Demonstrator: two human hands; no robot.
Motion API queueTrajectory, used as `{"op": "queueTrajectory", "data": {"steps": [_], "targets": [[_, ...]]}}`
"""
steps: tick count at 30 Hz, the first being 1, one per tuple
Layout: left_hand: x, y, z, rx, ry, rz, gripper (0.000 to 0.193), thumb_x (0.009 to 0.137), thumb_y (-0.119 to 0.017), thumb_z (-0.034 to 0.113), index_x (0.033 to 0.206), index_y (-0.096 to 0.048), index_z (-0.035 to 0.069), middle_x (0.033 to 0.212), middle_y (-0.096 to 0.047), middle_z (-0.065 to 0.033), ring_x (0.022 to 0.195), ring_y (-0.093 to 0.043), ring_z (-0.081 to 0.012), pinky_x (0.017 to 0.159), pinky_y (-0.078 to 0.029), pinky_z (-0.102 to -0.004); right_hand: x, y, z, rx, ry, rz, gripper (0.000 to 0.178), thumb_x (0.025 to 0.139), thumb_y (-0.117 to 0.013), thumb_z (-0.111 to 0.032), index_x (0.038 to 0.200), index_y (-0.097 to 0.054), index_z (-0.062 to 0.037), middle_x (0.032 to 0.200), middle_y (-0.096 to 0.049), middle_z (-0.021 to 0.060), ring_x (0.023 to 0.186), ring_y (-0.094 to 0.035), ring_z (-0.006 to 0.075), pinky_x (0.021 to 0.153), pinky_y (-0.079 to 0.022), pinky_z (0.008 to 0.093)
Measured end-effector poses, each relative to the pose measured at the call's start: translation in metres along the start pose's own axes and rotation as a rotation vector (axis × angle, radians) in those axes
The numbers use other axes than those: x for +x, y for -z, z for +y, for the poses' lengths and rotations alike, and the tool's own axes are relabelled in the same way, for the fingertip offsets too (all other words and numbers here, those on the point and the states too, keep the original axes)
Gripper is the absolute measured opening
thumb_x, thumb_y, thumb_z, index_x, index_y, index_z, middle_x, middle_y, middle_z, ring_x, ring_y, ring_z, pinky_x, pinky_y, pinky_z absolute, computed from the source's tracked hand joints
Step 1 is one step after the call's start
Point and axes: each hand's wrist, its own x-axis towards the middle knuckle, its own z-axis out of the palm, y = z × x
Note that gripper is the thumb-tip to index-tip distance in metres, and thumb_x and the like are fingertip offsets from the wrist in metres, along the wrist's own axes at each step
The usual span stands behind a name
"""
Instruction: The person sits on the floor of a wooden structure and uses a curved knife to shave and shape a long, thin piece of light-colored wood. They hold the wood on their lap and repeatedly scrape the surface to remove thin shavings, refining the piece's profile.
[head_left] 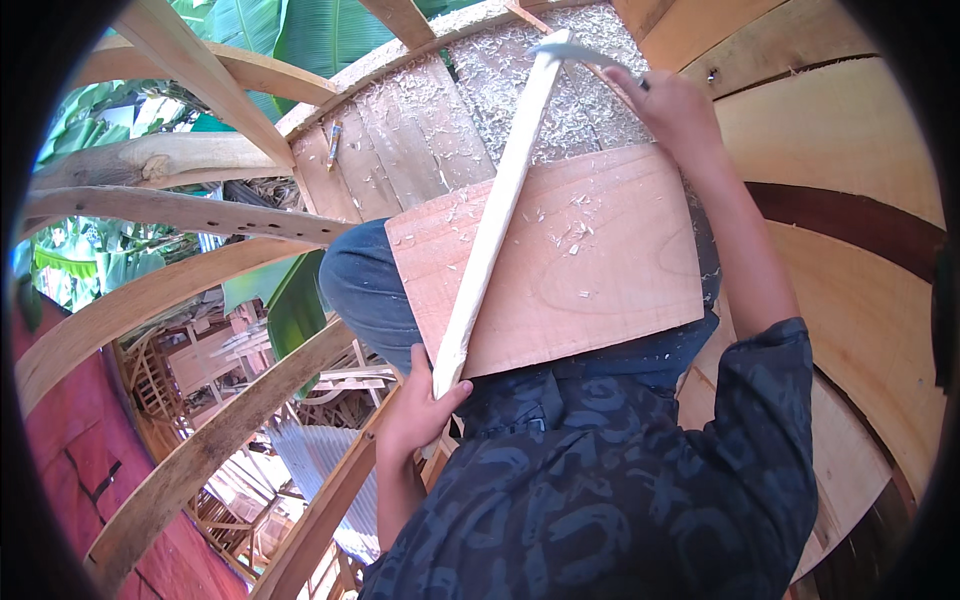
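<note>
A long, pale, peeled wooden stick (495, 220) lies slantwise across a rectangular wooden board (600, 250) on my lap. My left hand (425, 400) grips its near end, thumb on one side and fingers on the other. At the stick's far end, my right hand (665, 105) is closed round the handle of a knife. The grey knife blade (575, 52) is somewhat blurred and crosses the stick near its tip; whether it touches the wood I cannot tell. Small shavings are scattered over the board.
Wood shavings (500, 100) cover the plank floor (400, 130) ahead. A small marker-like tube (334, 145) lies there. Curved wooden ribs (220, 440) stand on the left, with open gaps between them. Broad planks (830, 140) form a wall on the right. Green leaves show beyond.
</note>
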Motion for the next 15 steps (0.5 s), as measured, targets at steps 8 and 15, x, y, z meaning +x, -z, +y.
{"op": "queueTrajectory", "data": {"steps": [8,15], "targets": [[0.002,0.002,-0.001,0.029,-0.006,-0.013,0.07,0.081,-0.066,0.023,0.13,-0.028,-0.008,0.121,-0.049,-0.0227,0.111,-0.05,-0.0271,0.095,-0.04,-0.0348,-0.037,0.041,-0.013,0.122,0.15,-0.065,0.08,0.087,-0.039,-0.074,0.065,-0.065,-0.0011,0.057,-0.059,0.0159,0.058,-0.064,0.0306,0.055,-0.052,0.0416],[0.002,0.007,-0.003,-0.012,0.072,-0.055,0.068,0.082,-0.066,0.022,0.13,-0.028,-0.009,0.118,-0.05,-0.0215,0.104,-0.052,-0.0241,0.087,-0.044,-0.0328,-0.036,0.019,-0.03,-0.05,0.289,-0.094,0.079,0.084,-0.04,-0.077,0.067,-0.068,-0.0041,0.059,-0.062,0.0131,0.058,-0.066,0.0295,0.057,-0.055,0.0392]]}}
